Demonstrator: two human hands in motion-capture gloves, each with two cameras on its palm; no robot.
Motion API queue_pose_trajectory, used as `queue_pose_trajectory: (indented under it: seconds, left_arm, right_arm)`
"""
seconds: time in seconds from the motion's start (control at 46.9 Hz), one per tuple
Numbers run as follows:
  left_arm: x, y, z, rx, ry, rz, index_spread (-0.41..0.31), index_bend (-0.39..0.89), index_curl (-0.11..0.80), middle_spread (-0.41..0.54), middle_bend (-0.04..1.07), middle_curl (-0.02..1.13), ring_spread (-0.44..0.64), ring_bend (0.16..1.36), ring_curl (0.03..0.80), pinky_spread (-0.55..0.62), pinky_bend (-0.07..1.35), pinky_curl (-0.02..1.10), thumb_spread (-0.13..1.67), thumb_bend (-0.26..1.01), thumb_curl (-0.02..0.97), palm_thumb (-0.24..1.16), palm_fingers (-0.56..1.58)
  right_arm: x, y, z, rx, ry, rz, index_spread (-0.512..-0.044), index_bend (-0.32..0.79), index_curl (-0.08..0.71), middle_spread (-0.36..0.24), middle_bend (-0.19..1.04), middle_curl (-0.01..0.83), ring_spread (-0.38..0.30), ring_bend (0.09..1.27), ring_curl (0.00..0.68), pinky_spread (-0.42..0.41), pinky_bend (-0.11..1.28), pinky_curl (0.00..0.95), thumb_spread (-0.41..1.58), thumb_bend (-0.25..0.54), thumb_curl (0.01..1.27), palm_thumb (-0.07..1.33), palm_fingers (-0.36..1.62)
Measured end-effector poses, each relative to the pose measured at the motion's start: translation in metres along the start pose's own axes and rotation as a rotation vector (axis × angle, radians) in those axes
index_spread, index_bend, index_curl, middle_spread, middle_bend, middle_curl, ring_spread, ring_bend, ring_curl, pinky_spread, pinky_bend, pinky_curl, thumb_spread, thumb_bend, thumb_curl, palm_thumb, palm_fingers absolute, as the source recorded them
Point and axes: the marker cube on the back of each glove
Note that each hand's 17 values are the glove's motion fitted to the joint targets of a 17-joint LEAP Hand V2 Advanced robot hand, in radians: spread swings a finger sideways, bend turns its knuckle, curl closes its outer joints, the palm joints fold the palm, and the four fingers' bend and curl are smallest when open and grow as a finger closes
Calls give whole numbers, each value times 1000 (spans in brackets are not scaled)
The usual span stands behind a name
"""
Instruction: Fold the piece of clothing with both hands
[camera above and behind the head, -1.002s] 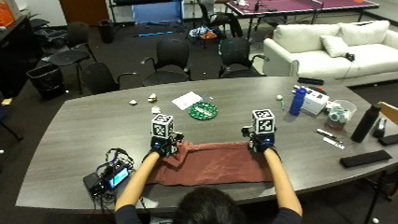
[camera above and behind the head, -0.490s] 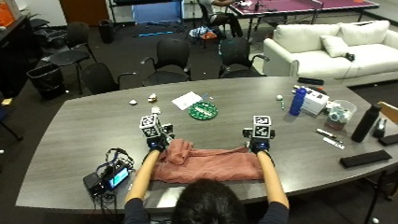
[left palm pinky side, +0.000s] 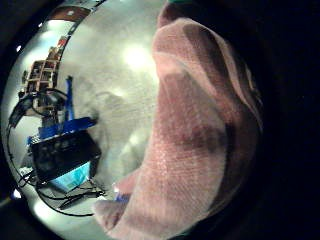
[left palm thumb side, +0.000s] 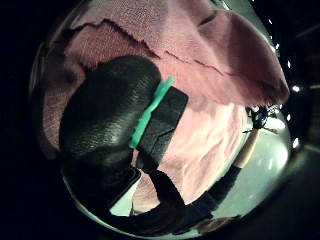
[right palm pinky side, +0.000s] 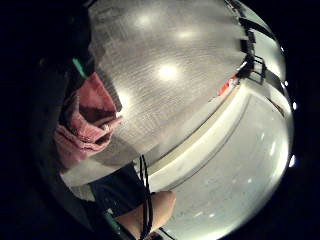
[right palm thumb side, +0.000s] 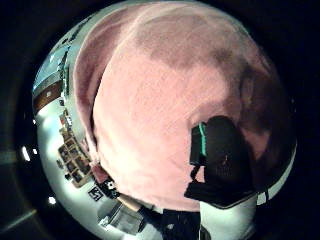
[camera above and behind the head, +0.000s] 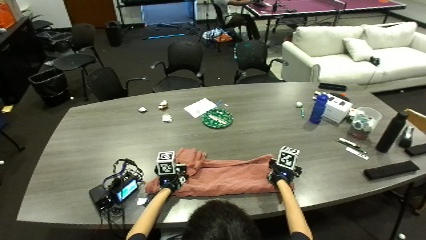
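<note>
While a person sits at the near edge of a long grey wood-grain table (camera above and behind the head: 279, 125), a dusty-pink woven garment (camera above and behind the head: 223, 175) lies bunched in a wide band on the tabletop just in front of them. The black-gloved left hand (camera above and behind the head: 170, 177) grasps the cloth's left end, its thumb (left palm thumb side: 107, 117) pressed into the fabric in the palm view. The black-gloved right hand (camera above and behind the head: 282, 174) grasps the right end, thumb (right palm thumb side: 225, 155) on the cloth. Beside the left hand sits a small black device with a lit blue screen (camera above and behind the head: 120, 189), cables trailing. A round green disc (camera above and behind the head: 217, 119) lies well apart.
</note>
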Motion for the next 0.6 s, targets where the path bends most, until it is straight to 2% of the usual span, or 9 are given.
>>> queue_pose_trajectory:
  seconds: [0.107, 0.17, 0.277, 0.298, 0.362, 0.384, 0.405, 0.511, 0.597]
  left_arm:
    - [-1, -14, 5, -15, 20, -37, -61, 126, 376, 153, 126, 278, 351, 438, 376, 399, 321, 375, 1228, -36, 257, 51, 113]
    - [2, -14, 7, -81, 7, -46, -59, 126, 363, 172, 134, 270, 387, 437, 370, 421, 362, 383, 1214, -34, 253, 27, 59]
    - [5, -13, 8, -137, -32, -47, -55, 118, 333, 198, 161, 266, 439, 448, 356, 449, 413, 387, 1201, -24, 252, 12, -5]
    - [5, -14, 8, -137, -33, -52, -49, 106, 325, 205, 162, 265, 449, 448, 352, 453, 427, 390, 1193, -29, 250, 0, -29]
    - [6, -14, 7, -145, -23, -59, -46, 109, 310, 222, 166, 262, 472, 459, 345, 459, 442, 389, 1187, -25, 250, -6, -38]
    - [7, -14, 6, -148, -18, -60, -45, 119, 310, 219, 168, 263, 474, 460, 343, 462, 445, 388, 1185, -24, 250, -7, -35]
    - [7, -13, 5, -150, -12, -58, -44, 115, 304, 227, 169, 262, 481, 466, 343, 463, 445, 386, 1180, -24, 250, -8, -42]
    - [15, -7, -1, -187, 52, -5, -42, 119, 289, 242, 168, 260, 499, 486, 340, 466, 471, 387, 1176, -18, 251, 0, -38]
    - [23, 2, -4, -253, 137, -10, -34, 130, 284, 250, 170, 260, 506, 496, 337, 457, 483, 385, 1177, -10, 256, 20, -29]
  right_arm:
    - [-6, 0, 0, 8, -24, -3, -93, 11, 118, 37, 298, 441, -90, 645, 442, -51, 766, 393, 1235, 16, 492, 691, 649]
    - [-10, -3, -3, 71, -30, -37, -84, 58, 121, 13, 335, 455, -111, 660, 448, -77, 741, 384, 1229, 25, 498, 735, 731]
    - [-15, -2, -5, 112, -53, -49, -82, 67, 128, -25, 329, 457, -144, 658, 438, -140, 730, 373, 1209, 36, 506, 808, 855]
    - [-16, -2, -5, 117, -60, -52, -92, 110, 145, -48, 318, 458, -161, 665, 445, -198, 767, 386, 1177, 49, 520, 852, 988]
    - [-17, -4, -6, 124, -73, -66, -116, 123, 157, -79, 318, 461, -179, 655, 437, -239, 740, 368, 1113, 43, 534, 893, 1106]
    - [-16, -5, -6, 120, -76, -68, -106, 103, 160, -77, 294, 456, -178, 634, 433, -243, 742, 372, 1128, 38, 529, 890, 1037]
    - [-16, -5, -6, 111, -80, -71, -132, 146, 179, -99, 325, 472, -190, 661, 449, -261, 718, 373, 1070, 41, 544, 926, 1168]
    - [-8, -14, -9, 99, -92, -81, -178, 182, 233, -141, 343, 488, -212, 669, 464, -299, 668, 377, 949, 18, 568, 977, 1256]
    - [4, -22, -14, 100, -85, -56, -201, 195, 271, -159, 345, 497, -220, 658, 465, -312, 641, 376, 853, -14, 586, 991, 1273]
